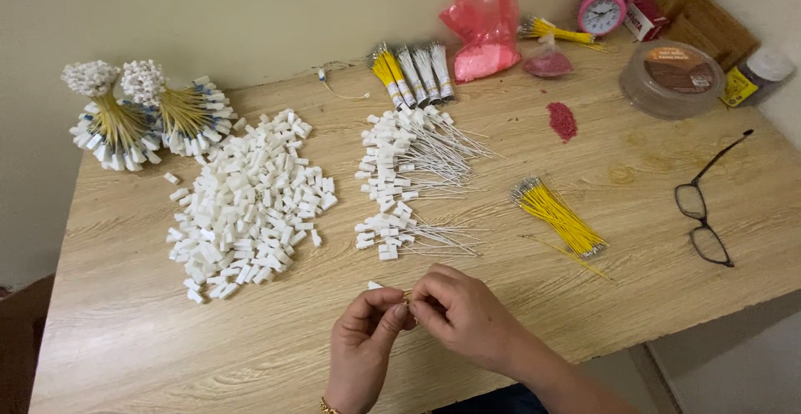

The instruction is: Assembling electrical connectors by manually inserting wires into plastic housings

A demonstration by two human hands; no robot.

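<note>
My two hands meet at the 6 o'clock edge of the tabletop (684, 297). The fingers of my left hand (365, 339) are pinched together on a small white plastic connector (375, 285), of which only a corner shows above my thumb. The fingers of my right hand (461, 312) are pressed together on a thin yellow wire end (408, 295), hardly visible between the fingertips. I judge that I am at the step of pushing the wire end into the connector, and the two parts seem to touch already.

The next move, I think, calls for a straight and gentle push, because the wire is thin and can bend easily.

At 9 o'clock from my hands lies the big heap of loose white connectors (246, 201). At 12 o'clock lie two rows of connectors with white wires (409, 182). At 2 o'clock is a loose bundle of yellow wires (557, 215), and further at 3 o'clock rest black eyeglasses (705, 205). Two finished standing bundles (142, 113) are at the far 10 o'clock corner.
</note>
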